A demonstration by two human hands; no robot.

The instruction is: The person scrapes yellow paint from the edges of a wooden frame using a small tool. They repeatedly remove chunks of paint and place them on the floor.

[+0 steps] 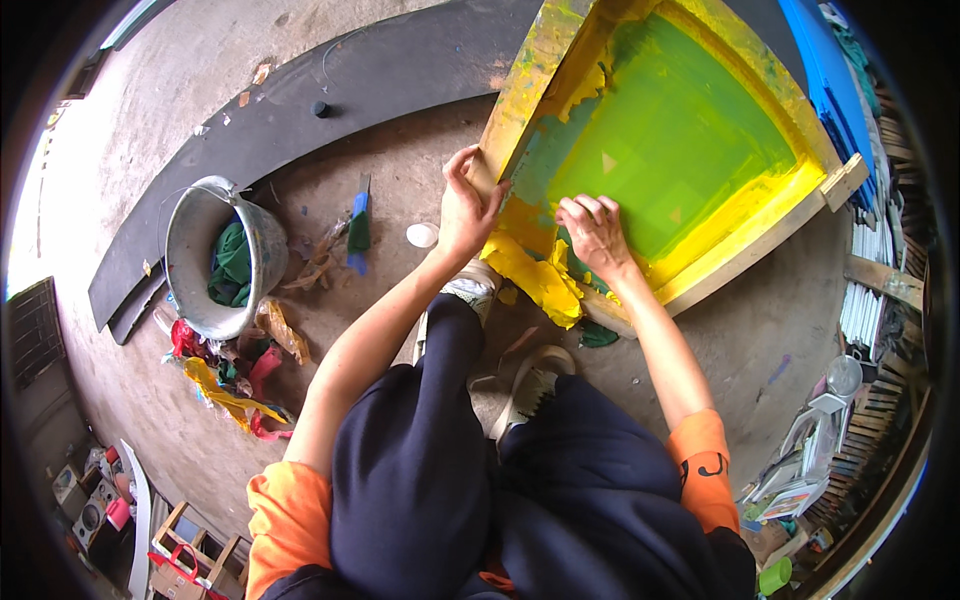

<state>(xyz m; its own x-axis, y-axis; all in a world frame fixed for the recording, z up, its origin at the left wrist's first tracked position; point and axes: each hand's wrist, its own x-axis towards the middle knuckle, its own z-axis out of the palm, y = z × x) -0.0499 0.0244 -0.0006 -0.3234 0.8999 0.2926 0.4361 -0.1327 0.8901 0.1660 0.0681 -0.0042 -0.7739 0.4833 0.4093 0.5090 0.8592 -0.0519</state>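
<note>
A wooden screen-printing frame (755,268) stands tilted in front of me, its green mesh (680,130) smeared with yellow ink along the edges. My left hand (468,208) grips the frame's left side near the lower corner, thumb inside and fingers bent over the wood. Over the mesh near that same corner, my right hand (597,238) is closed with curled fingertips pressed together. Whatever lies between those fingertips is hidden. Below it, a crumpled yellow ink-covered piece (540,282) hangs at the frame's lower edge, close to my shoes.
A grey metal bucket (262,265) holding dark green cloth stands at left, with colourful scraps (235,395) beside it. A scraper with a blue handle (358,230) and a white round lid (422,235) lie on the floor. Behind runs a long black board (400,75); stacked slats line the right.
</note>
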